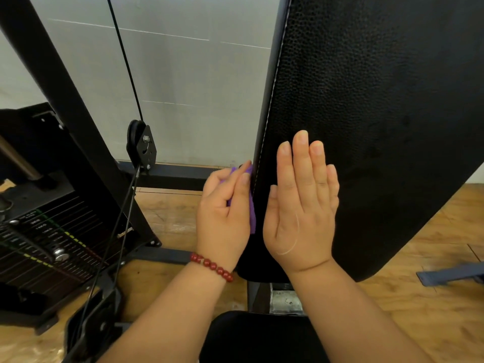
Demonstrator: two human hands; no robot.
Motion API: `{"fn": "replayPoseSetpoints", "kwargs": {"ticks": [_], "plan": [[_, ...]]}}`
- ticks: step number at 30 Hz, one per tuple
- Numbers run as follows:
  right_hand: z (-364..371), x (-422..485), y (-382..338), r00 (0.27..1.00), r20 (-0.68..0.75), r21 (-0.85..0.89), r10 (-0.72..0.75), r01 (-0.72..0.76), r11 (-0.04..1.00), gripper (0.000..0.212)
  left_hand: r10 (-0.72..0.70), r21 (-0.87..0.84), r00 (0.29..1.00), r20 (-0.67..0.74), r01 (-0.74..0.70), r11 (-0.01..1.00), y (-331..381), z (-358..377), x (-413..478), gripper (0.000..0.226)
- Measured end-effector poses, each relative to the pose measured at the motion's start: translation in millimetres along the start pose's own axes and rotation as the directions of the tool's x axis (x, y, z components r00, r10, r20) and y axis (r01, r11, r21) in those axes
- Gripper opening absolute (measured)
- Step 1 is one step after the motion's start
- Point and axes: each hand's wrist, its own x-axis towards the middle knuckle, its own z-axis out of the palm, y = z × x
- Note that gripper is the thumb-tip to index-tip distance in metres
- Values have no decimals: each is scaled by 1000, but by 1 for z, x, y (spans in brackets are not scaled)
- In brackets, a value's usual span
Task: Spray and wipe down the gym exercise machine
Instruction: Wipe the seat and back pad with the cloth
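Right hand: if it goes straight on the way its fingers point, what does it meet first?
Only more of the black back pad: the right hand points up along its face, and that line looks free. Whether the palm touches it is unclear.

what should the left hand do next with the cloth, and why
Probably slide the cloth up along the left edge of the pad: the left hand pinches it against that side by the seam, while the right hand lies flat on the front, seemingly bracing it.
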Motion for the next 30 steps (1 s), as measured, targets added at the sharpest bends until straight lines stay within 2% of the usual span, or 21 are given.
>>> {"fn": "replayPoseSetpoints", "kwargs": {"ticks": [2, 5, 8, 15, 20, 23, 26, 30], "plan": [[1, -1, 0, 1000, -6, -13, -1, 1, 1000, 53, 5, 9, 1000, -4, -5, 1000, 5, -1, 5, 36], [2, -1, 1, 1000, -9, -21, -12, 12, 1000, 54, 87, -7, 993, -79, -88, 996, 19, 4, 16, 25], [2, -1, 1, 1000, -11, -22, -14, 14, 1000, 53, 138, 5, 985, -105, -138, 990, 14, 9, 16, 27], [3, -2, 1, 1000, -15, -51, -16, 15, 999, 53, 17, -22, 1000, -6, -18, 1000, -11, 1, 0, 42], [2, -2, 0, 1000, -7, -46, -24, 23, 999, 54, 83, 27, 996, -39, -82, 996, 1, -3, 19, 24], [2, -3, 2, 1000, -5, -55, -28, 27, 998, 54, 18, -61, 999, -34, -21, 998, -3, 6, 18, 25], [4, -4, 1, 1000, -14, -63, -26, 25, 998, 53, -24, -57, 1000, 1, 24, 998, -19, 6, 9, 35], [5, -4, 0, 1000, -13, -64, -28, 27, 998, 52, -160, -61, 981, 112, 168, 984, -25, -2, 10, 22]]}}
